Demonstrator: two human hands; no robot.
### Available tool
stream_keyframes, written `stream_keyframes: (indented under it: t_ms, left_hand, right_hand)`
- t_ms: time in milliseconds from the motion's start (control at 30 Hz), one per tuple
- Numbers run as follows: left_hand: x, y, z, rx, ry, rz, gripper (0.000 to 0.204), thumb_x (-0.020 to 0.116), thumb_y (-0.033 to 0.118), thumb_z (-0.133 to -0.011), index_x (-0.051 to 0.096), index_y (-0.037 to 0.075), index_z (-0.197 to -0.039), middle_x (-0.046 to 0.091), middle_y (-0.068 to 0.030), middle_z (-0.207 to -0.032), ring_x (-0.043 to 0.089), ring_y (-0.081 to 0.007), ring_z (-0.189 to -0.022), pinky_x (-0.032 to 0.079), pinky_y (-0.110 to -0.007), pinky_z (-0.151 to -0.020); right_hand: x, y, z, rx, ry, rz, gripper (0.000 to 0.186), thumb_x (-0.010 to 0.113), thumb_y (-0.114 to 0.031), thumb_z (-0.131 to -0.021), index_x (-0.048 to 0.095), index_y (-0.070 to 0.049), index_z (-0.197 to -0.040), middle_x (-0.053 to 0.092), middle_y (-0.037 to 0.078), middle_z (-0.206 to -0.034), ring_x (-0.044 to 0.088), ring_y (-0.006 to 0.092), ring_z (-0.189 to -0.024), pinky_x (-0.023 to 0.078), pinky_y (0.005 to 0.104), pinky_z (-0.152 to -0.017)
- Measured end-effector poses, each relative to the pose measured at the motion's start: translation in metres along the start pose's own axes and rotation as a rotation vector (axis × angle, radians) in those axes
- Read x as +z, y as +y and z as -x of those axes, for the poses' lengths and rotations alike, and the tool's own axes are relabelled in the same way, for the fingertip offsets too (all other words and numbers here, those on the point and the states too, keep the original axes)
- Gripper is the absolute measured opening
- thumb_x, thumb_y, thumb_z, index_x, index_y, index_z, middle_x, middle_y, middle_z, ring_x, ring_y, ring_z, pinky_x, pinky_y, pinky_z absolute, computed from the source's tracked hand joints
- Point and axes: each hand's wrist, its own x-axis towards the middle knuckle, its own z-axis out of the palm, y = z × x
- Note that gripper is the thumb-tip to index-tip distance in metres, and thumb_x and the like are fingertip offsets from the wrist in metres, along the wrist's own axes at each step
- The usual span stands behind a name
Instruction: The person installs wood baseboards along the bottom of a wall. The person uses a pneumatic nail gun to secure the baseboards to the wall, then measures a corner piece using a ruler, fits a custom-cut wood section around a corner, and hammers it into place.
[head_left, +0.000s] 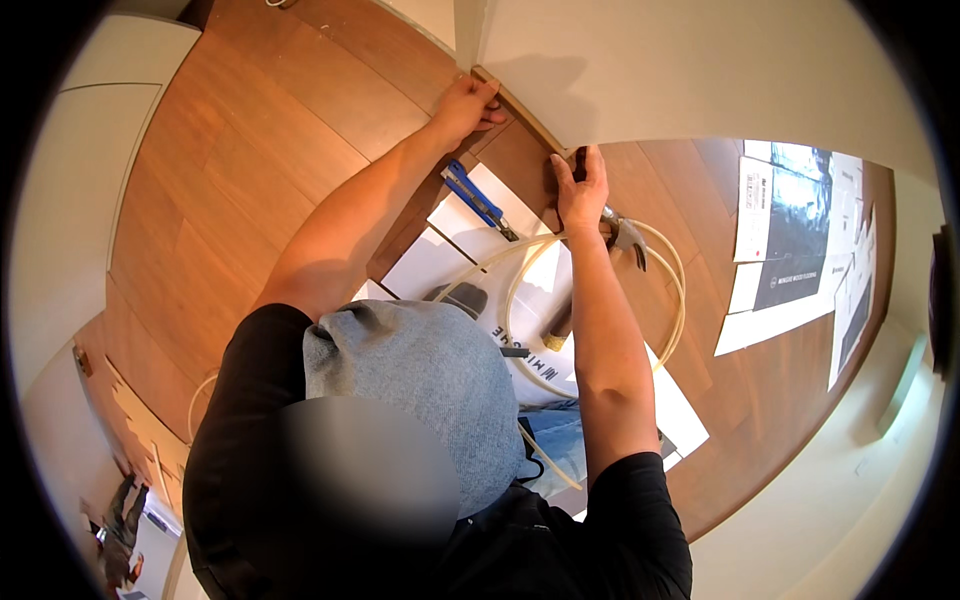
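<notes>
A thin wooden trim strip [522, 110] runs along the foot of a white wall end or panel [690, 70]. My left hand [468, 108] is at the strip's far left end, with fingers bent against it. At the near right end, by the panel's corner, my right hand [582, 190] has its thumb and fingers closed about the strip; the fingertips are partly hidden. A claw hammer [628, 240] lies beside my right wrist. Between my forearms, a blue utility knife [472, 195] rests on white printed sheets [425, 262].
Pale flexible tubing [682, 300] loops around my right forearm. A dark-handled tool [558, 328] lies under it. More printed sheets [740, 320] cover the wooden floor [280, 130] at right. White cabinet panels [60, 200] stand at left; another person [122, 530] is at the lower left.
</notes>
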Motion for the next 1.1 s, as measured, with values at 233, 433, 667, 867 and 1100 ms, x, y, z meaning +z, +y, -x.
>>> stream_keyframes:
  t_ms: [233, 433, 667, 867, 1100]
  left_hand:
    - [-0.017, -0.025, 0.003, 0.127, -0.063, 0.090, 0.032, 0.061, 0.037, -0.110, 0.060, 0.006, -0.110, 0.070, -0.0085, -0.097, 0.074, -0.0175, -0.083, 0.060, -0.030, -0.073]
    - [-0.005, -0.049, 0.033, 0.114, -0.076, -0.124, 0.022, 0.068, 0.024, -0.106, 0.062, 0.003, -0.109, 0.071, -0.0084, -0.097, 0.072, -0.0151, -0.082, 0.059, -0.028, -0.072]
    - [-0.007, -0.015, 0.026, -0.030, -0.098, -0.092, 0.034, 0.066, 0.037, -0.107, 0.065, 0.004, -0.115, 0.071, -0.0068, -0.105, 0.073, -0.0145, -0.085, 0.058, -0.028, -0.073]
    - [0.007, -0.006, 0.019, -0.010, -0.189, -0.220, 0.047, 0.067, 0.049, -0.105, 0.070, 0.004, -0.114, 0.074, -0.0055, -0.108, 0.072, -0.0127, -0.085, 0.057, -0.027, -0.073]
    - [0.020, -0.010, 0.011, -0.030, -0.194, -0.295, 0.047, 0.070, 0.050, -0.103, 0.073, 0.004, -0.107, 0.074, -0.0037, -0.101, 0.071, -0.0113, -0.078, 0.056, -0.026, -0.071]
  right_hand:
    - [0.003, 0.011, 0.000, -0.045, -0.010, -0.024, 0.063, 0.082, -0.021, -0.093, 0.057, -0.006, -0.149, 0.063, 0.022, -0.142, 0.059, 0.0405, -0.132, 0.047, 0.0438, -0.113]
    - [0.003, 0.015, 0.000, -0.064, 0.007, -0.033, 0.050, 0.082, -0.023, -0.094, 0.064, -0.002, -0.136, 0.066, 0.022, -0.132, 0.063, 0.0412, -0.120, 0.050, 0.0447, -0.105]
    - [0.010, 0.018, -0.001, -0.063, 0.041, -0.166, 0.049, 0.082, -0.024, -0.095, 0.064, -0.001, -0.134, 0.067, 0.021, -0.130, 0.062, 0.0411, -0.121, 0.049, 0.0438, -0.105]
    - [0.005, 0.015, 0.000, -0.008, 0.002, -0.043, 0.055, 0.081, -0.023, -0.095, 0.061, -0.001, -0.142, 0.062, 0.023, -0.142, 0.059, 0.0409, -0.130, 0.046, 0.0418, -0.112]
    - [0.008, 0.018, 0.003, -0.066, 0.045, -0.012, 0.064, 0.085, -0.022, -0.091, 0.059, -0.004, -0.146, 0.061, 0.022, -0.145, 0.058, 0.0410, -0.133, 0.047, 0.0441, -0.112]
